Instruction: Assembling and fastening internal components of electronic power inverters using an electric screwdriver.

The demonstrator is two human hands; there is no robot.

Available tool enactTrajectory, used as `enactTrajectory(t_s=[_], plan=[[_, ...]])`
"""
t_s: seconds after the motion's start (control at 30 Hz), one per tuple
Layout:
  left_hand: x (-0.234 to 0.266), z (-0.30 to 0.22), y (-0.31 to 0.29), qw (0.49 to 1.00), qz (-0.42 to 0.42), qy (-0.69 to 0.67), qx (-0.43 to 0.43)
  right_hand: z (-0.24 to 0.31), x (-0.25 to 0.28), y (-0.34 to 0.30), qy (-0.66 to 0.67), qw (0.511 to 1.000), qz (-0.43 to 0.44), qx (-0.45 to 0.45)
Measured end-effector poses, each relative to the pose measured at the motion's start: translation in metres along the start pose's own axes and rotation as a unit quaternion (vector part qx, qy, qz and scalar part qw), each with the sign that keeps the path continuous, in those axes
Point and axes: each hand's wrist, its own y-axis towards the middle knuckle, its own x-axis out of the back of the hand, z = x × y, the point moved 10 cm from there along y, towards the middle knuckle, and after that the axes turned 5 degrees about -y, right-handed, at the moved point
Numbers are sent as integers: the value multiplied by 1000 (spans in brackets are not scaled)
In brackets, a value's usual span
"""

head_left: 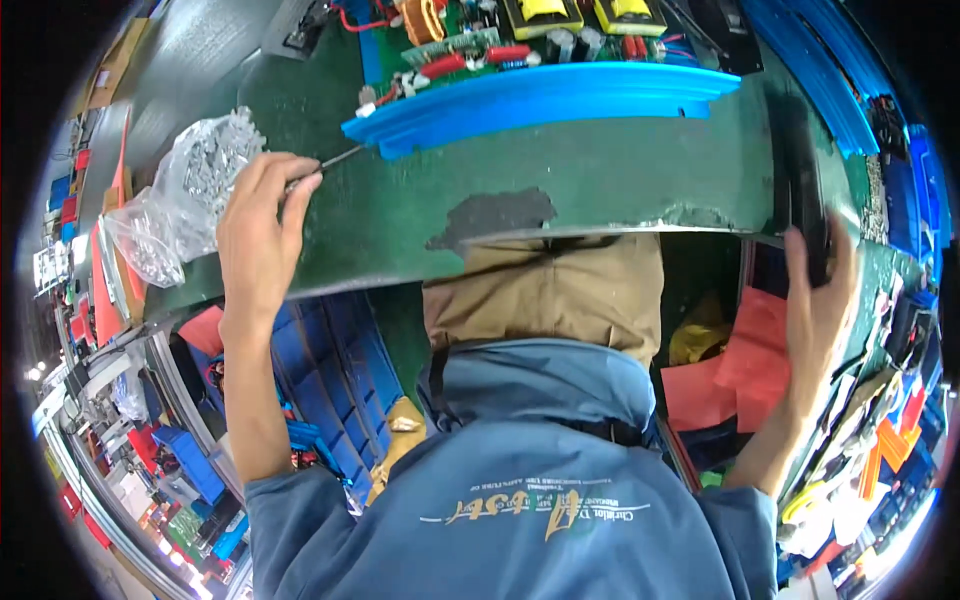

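My left hand (262,228) is pinched round a slim metal tool (342,158), whose handle is hidden by the fingers. Its tip reaches the left end of a blue metal heat sink (550,102). Behind the heat sink sits a circuit board (455,52) with a copper coil, red parts and yellow-topped transformers. At the right edge of the green bench, my right hand (826,285) has its thumb and fingers on either side of a long black bar (798,165). The bar stretches away from me over the bench and is partly blurred.
Clear plastic bags of small silver parts (205,165) lie beside my left hand. More blue metal profiles (815,65) are at the far right. A dark worn patch (495,215) marks the green bench (620,165). Red sheets (745,360) lie below the bench edge.
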Motion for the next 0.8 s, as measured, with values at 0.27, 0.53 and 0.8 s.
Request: enactTrajectory(t_s=[0.27,0.53,0.8], plan=[[0,-87,-40,973,22,-215,-76,201,-60,-95,540,761,285,221],[-6,-81,-22,955,-122,-264,-52,210,-50,-72,509,809,50,291],[-4,-61,14,968,-182,-153,-79,210,-61,-36,516,806,-20,291]])
